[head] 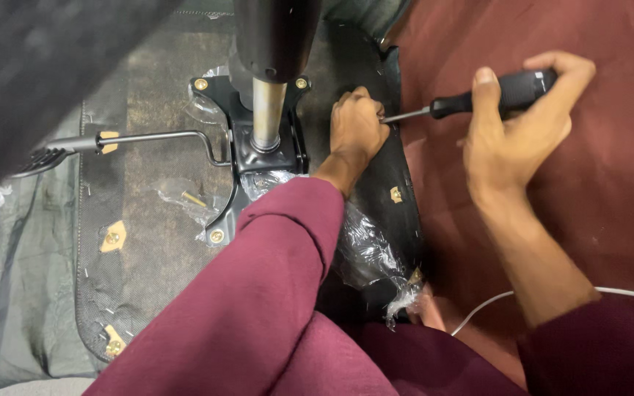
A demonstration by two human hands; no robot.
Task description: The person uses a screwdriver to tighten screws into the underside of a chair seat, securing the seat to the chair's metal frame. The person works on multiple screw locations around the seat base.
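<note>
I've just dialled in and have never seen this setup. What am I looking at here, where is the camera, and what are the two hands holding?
There is one view, from a camera on the person's head looking down. No machine: two bare hands in maroon sleeves. An upturned office chair seat lies on a reddish floor, with a black metal plate, a gas cylinder and a lever fixed to it, plus bits of clear plastic wrap. The right hand grips a black-handled screwdriver. The left hand is closed at the seat's edge, where the tip meets it.
</note>
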